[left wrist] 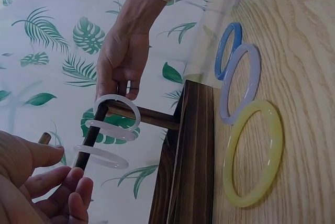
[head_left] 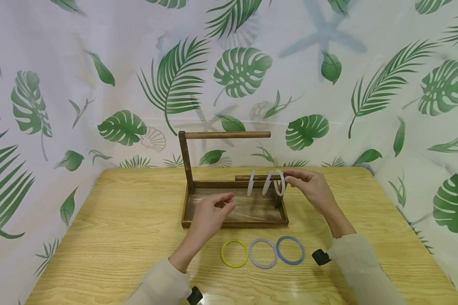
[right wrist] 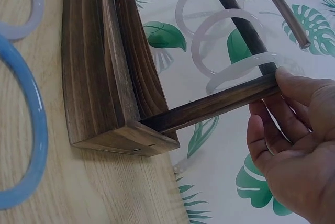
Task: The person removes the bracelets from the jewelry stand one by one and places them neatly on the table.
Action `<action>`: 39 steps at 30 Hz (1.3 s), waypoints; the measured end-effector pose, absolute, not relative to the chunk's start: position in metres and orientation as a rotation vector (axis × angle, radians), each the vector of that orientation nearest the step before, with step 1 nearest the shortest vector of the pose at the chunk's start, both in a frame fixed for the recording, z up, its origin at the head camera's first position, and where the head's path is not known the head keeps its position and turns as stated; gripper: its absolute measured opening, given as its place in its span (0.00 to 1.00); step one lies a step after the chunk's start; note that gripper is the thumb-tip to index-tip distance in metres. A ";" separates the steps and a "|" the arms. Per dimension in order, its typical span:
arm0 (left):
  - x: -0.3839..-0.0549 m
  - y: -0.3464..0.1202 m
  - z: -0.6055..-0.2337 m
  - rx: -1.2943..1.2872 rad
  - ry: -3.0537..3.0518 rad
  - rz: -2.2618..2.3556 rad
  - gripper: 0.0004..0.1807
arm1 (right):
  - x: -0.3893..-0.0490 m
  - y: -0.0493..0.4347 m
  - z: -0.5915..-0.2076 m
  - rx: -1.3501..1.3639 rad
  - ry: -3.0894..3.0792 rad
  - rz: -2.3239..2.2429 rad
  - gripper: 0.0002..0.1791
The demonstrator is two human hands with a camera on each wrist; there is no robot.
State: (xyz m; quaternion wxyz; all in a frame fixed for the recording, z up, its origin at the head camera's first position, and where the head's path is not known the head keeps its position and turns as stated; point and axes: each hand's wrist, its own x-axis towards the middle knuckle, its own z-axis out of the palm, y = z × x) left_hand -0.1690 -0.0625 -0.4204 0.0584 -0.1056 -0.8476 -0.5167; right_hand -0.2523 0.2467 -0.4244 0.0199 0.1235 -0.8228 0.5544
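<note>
A dark wooden rack [head_left: 236, 224] with a tray base and two horizontal bars stands on the table. Three pale, translucent bangles [head_left: 268, 183] hang spaced along its lower bar [head_left: 241, 178]. At the right end of that bar, my right hand [head_left: 314, 188] grips the corner of the post, its thumb against the wood beside the nearest bangle [right wrist: 243, 72]. My left hand [head_left: 213, 212] hovers over the tray's front, fingers loosely bent and holding nothing. Its fingertips [left wrist: 78, 185] are near the lower bar's free end; whether they touch it I cannot tell.
In front of the rack, a yellow bangle [head_left: 222, 259], a lilac bangle [head_left: 251, 258] and a blue bangle [head_left: 303, 253] lie flat in a row on the wooden table [head_left: 118, 237]. The bare upper bar [head_left: 229, 134] extends above the tray. A leaf-print cloth [head_left: 252, 106] hangs behind.
</note>
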 end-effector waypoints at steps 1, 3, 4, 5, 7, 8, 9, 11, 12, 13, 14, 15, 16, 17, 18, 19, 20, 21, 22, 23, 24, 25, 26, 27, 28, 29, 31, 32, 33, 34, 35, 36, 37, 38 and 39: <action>-0.170 -0.061 -0.420 -0.317 -2.565 -1.569 0.15 | -0.252 0.247 -0.424 0.381 -2.554 1.717 0.23; -0.171 -0.059 -0.421 -0.319 -2.559 -1.570 0.15 | -0.252 0.247 -0.424 0.383 -2.559 1.712 0.23; -0.172 -0.058 -0.422 -0.322 -2.557 -1.564 0.15 | -0.253 0.247 -0.424 0.383 -2.559 1.716 0.23; -0.173 -0.057 -0.422 -0.320 -2.556 -1.557 0.15 | -0.253 0.247 -0.425 0.383 -2.561 1.713 0.23; -0.175 -0.055 -0.425 -0.326 -2.551 -1.541 0.15 | -0.253 0.247 -0.425 0.386 -2.565 1.715 0.23; -0.176 -0.054 -0.426 -0.329 -2.547 -1.534 0.15 | -0.253 0.247 -0.425 0.388 -2.565 1.720 0.23; -0.177 -0.053 -0.427 -0.328 -2.544 -1.533 0.15 | -0.253 0.247 -0.425 0.387 -2.563 1.725 0.23; -0.179 -0.051 -0.428 -0.321 -2.540 -1.534 0.15 | -0.253 0.247 -0.425 0.385 -2.564 1.726 0.23; -0.179 -0.050 -0.429 -0.318 -2.536 -1.537 0.15 | -0.253 0.247 -0.425 0.386 -2.564 1.728 0.23; -0.180 -0.049 -0.430 -0.315 -2.533 -1.534 0.15 | -0.253 0.247 -0.425 0.386 -2.564 1.727 0.23; -0.180 -0.048 -0.430 -0.310 -2.531 -1.535 0.15 | -0.253 0.247 -0.425 0.384 -2.563 1.727 0.23; -0.181 -0.047 -0.430 -0.302 -2.527 -1.539 0.15 | -0.253 0.247 -0.425 0.381 -2.565 1.721 0.23; -0.182 -0.046 -0.431 -0.295 -2.524 -1.536 0.15 | -0.254 0.248 -0.425 0.379 -2.569 1.715 0.23; -0.183 -0.045 -0.431 -0.289 -2.518 -1.537 0.15 | -0.254 0.248 -0.425 0.377 -2.572 1.710 0.23; -0.184 -0.044 -0.432 -0.283 -2.510 -1.544 0.15 | -0.254 0.248 -0.425 0.377 -2.574 1.708 0.23; -0.185 -0.043 -0.433 -0.280 -2.504 -1.547 0.15 | -0.254 0.248 -0.425 0.375 -2.575 1.708 0.23; -0.185 -0.042 -0.434 -0.274 -2.498 -1.558 0.15 | -0.254 0.248 -0.425 0.373 -2.574 1.712 0.23; -0.186 -0.041 -0.434 -0.271 -2.494 -1.563 0.15 | -0.254 0.248 -0.424 0.372 -2.574 1.715 0.23; -0.187 -0.040 -0.435 -0.271 -2.491 -1.564 0.15 | -0.254 0.247 -0.424 0.372 -2.572 1.722 0.23; -0.188 -0.039 -0.435 -0.272 -2.488 -1.572 0.15 | -0.254 0.247 -0.424 0.373 -2.569 1.730 0.23; -0.188 -0.038 -0.435 -0.276 -2.483 -1.573 0.15 | -0.253 0.247 -0.423 0.375 -2.567 1.736 0.23; -0.189 -0.037 -0.435 -0.277 -2.482 -1.570 0.15 | -0.253 0.246 -0.423 0.375 -2.564 1.743 0.22; -0.189 -0.037 -0.435 -0.277 -2.480 -1.568 0.15 | -0.253 0.246 -0.423 0.376 -2.562 1.746 0.22; -0.190 -0.036 -0.435 -0.282 -2.476 -1.565 0.15 | -0.252 0.246 -0.422 0.376 -2.561 1.750 0.22; -0.191 -0.035 -0.435 -0.287 -2.471 -1.565 0.15 | -0.252 0.245 -0.422 0.376 -2.561 1.752 0.22; -0.191 -0.034 -0.435 -0.290 -2.467 -1.568 0.15 | -0.252 0.245 -0.422 0.375 -2.561 1.754 0.22; -0.193 -0.032 -0.436 -0.297 -2.458 -1.580 0.15 | -0.251 0.246 -0.422 0.373 -2.566 1.751 0.22; -0.193 -0.031 -0.435 -0.300 -2.452 -1.585 0.15 | -0.251 0.246 -0.422 0.370 -2.568 1.749 0.22; -0.194 -0.030 -0.435 -0.302 -2.444 -1.597 0.15 | -0.251 0.246 -0.422 0.368 -2.570 1.747 0.22; -0.194 -0.029 -0.435 -0.301 -2.438 -1.604 0.16 | -0.251 0.246 -0.422 0.366 -2.572 1.744 0.22; -0.195 -0.028 -0.435 -0.300 -2.433 -1.608 0.16 | -0.251 0.246 -0.422 0.365 -2.574 1.742 0.22; -0.195 -0.027 -0.435 -0.299 -2.427 -1.610 0.16 | -0.251 0.246 -0.422 0.365 -2.574 1.741 0.22; -0.196 -0.026 -0.435 -0.294 -2.424 -1.609 0.16 | -0.251 0.246 -0.422 0.366 -2.571 1.744 0.22; -0.196 -0.025 -0.434 -0.288 -2.423 -1.606 0.15 | -0.251 0.246 -0.422 0.367 -2.570 1.744 0.22; -0.197 -0.024 -0.434 -0.283 -2.421 -1.608 0.15 | -0.252 0.246 -0.423 0.370 -2.570 1.742 0.22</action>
